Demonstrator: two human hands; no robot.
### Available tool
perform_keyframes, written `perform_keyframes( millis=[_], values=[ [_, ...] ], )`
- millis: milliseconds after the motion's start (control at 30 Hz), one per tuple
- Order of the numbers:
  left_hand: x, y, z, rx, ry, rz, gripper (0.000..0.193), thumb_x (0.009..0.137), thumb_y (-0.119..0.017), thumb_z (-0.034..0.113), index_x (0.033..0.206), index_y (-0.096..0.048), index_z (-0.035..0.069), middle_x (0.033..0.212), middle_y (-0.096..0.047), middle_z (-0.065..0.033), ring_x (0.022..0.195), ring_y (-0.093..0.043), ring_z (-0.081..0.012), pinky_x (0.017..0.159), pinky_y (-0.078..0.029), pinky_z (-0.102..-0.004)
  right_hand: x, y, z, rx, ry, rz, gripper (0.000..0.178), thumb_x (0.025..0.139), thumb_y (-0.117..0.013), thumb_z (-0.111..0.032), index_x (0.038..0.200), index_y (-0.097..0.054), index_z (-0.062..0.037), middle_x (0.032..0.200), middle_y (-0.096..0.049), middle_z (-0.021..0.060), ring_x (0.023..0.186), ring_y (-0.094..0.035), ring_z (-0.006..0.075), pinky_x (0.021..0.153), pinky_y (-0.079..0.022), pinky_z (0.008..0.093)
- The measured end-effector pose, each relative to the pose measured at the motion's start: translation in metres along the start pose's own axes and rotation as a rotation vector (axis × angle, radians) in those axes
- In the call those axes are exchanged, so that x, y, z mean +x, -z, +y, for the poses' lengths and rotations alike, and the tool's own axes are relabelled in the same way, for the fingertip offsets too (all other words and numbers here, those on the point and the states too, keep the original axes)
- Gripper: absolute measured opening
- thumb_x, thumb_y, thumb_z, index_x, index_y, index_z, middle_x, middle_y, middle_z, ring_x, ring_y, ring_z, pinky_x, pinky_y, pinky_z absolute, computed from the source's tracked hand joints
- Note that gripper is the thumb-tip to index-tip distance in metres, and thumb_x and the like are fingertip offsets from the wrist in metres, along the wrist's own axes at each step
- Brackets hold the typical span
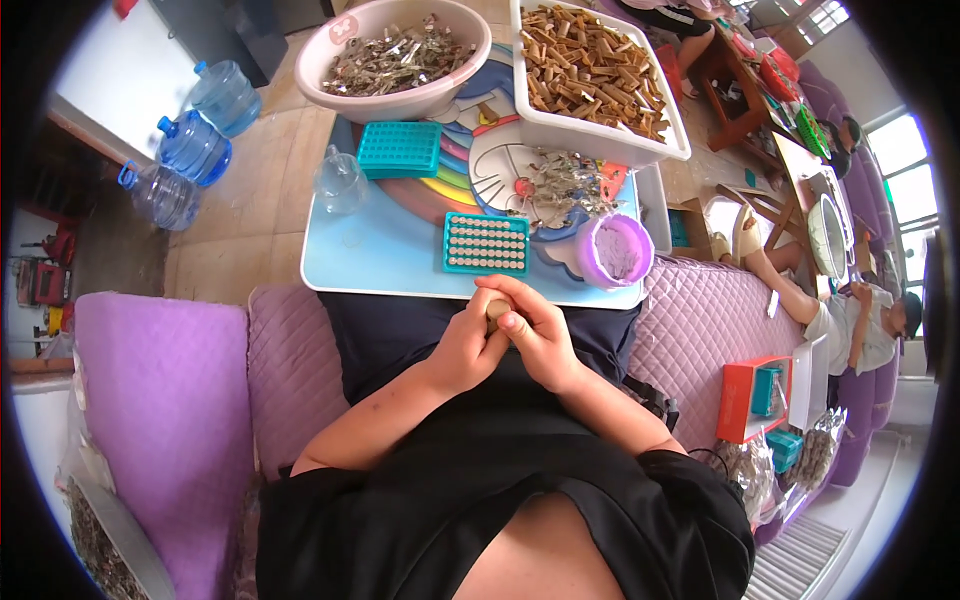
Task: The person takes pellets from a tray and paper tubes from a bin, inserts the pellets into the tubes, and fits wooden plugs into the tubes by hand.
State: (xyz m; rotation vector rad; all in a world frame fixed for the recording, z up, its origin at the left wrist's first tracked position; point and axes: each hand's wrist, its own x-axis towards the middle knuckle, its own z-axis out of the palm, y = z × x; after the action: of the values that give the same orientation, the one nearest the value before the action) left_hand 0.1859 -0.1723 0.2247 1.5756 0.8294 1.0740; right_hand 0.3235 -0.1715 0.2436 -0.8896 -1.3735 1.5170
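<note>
My left hand [463, 347] and my right hand [547, 340] meet over my lap at the table's near edge. Between them, both are closed around a small tan cylinder-like piece [496, 313]; only its rounded end shows. Just beyond them, a teal tray [447, 262] lies on the blue table [375, 262], with several rows of pale round pieces in it. To its right stands a purple tub [588, 262] with a pale lilac inside. A loose heap of thin silvery and brown bits [565, 188] lies behind the tub.
At the back are a pink basin [318, 75] of silvery scraps and a white bin [600, 145] of brown sticks. A stacked teal tray [398, 150] and a clear jug [341, 185] stand left. Water bottles [195, 150] sit on the floor. Another person [850, 325] sits at right.
</note>
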Motion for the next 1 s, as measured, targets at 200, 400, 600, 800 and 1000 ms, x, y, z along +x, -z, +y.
perform_keyframes(
  millis=[200, 400, 600, 800, 1000],
  values=[
    [0.0, 0.004, -0.011, -0.067, -0.004, -0.194, 0.025, 0.088, -0.05, 0.004, 0.11, -0.039, 0.003, 0.083, -0.051, -0.011, 0.08, -0.052, -0.0221, 0.073, -0.042, -0.0307, 0.008, 0.04, -0.017, -0.074, -0.087, -0.185, 0.041, 0.087, -0.059, -0.027, 0.115, -0.053, 0.0033, 0.099, -0.059, 0.0059, 0.092, -0.054, 0.011, 0.083, -0.044, 0.026],
    [-0.004, 0.01, -0.027, -0.705, 0.277, -0.247, 0.023, 0.092, -0.037, 0.021, 0.112, -0.037, 0.008, 0.077, -0.045, -0.0052, 0.065, -0.037, -0.009, 0.062, -0.034, -0.0225, 0.026, 0.149, -0.014, -1.089, -0.009, 0.421, 0.017, 0.076, -0.063, -0.01, 0.091, -0.066, -0.0027, 0.084, -0.066, 0.014, 0.08, -0.063, 0.0275, 0.075, -0.049, 0.0331],
    [-0.002, 0.011, -0.023, -0.958, 0.282, -0.008, 0.017, 0.091, -0.038, 0.017, 0.105, -0.041, 0.009, 0.078, -0.047, -0.0067, 0.063, -0.038, -0.0105, 0.061, -0.036, -0.0237, 0.032, 0.184, 0.026, -1.411, -0.08, 0.172, 0.015, 0.071, -0.061, -0.014, 0.081, -0.063, -0.0028, 0.086, -0.062, 0.0148, 0.084, -0.058, 0.0328, 0.075, -0.046, 0.04],
    [0.0, 0.014, -0.024, -0.971, 0.319, 0.069, 0.018, 0.091, -0.039, 0.017, 0.106, -0.041, 0.008, 0.078, -0.047, -0.006, 0.065, -0.041, -0.0111, 0.062, -0.037, -0.0239, 0.041, 0.191, 0.035, -1.5, -0.121, 0.061, 0.015, 0.071, -0.059, -0.012, 0.082, -0.061, -0.003, 0.083, -0.061, 0.0157, 0.083, -0.058, 0.0331, 0.073, -0.046, 0.0415],
    [0.0, 0.012, -0.025, -0.962, 0.349, 0.079, 0.018, 0.091, -0.038, 0.017, 0.105, -0.042, 0.008, 0.078, -0.048, -0.0055, 0.065, -0.041, -0.011, 0.062, -0.037, -0.0242, 0.044, 0.19, 0.027, -1.47, -0.067, 0.03, 0.015, 0.072, -0.057, -0.016, 0.08, -0.062, -0.0037, 0.082, -0.062, 0.016, 0.08, -0.06, 0.0325, 0.071, -0.047, 0.0411]
  ],
)
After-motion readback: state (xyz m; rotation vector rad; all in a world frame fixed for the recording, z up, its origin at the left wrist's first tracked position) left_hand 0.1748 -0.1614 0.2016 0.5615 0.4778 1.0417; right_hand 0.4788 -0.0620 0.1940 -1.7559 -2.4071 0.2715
